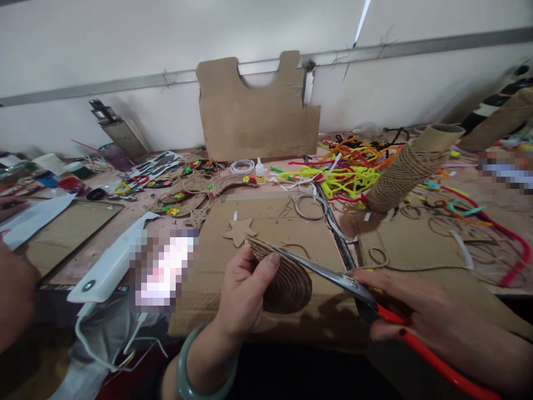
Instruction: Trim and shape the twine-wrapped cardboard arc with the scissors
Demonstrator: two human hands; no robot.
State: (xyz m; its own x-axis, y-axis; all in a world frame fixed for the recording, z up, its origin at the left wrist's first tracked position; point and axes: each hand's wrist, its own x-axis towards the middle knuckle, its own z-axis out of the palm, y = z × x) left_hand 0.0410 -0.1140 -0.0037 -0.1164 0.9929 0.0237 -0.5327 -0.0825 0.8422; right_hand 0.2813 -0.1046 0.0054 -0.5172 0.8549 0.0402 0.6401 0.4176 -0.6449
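Note:
My left hand [245, 289] is closed, thumb and fingers pinching a curved piece covered in rows of brown twine [293, 283]. It is held above a cardboard sheet [208, 294]. In my right hand [437, 316] are scissors [387, 314] with red handles. Their blades point left, and the tips lie close to the upper edge of the twine-covered piece; whether they touch it I cannot tell. A plain cardboard star [240, 231] rests on the sheet just beyond my left fingers. A thin strand of twine [302, 248] lies behind the blades.
A tube wound with twine [406, 169] stands at the right, near a heap of coloured pipe cleaners [350, 172]. A small glue bottle [260, 171] and twine-covered decorations [187, 191] sit further back. On the left are a white power bank [106, 261] and another person's hand [14, 294].

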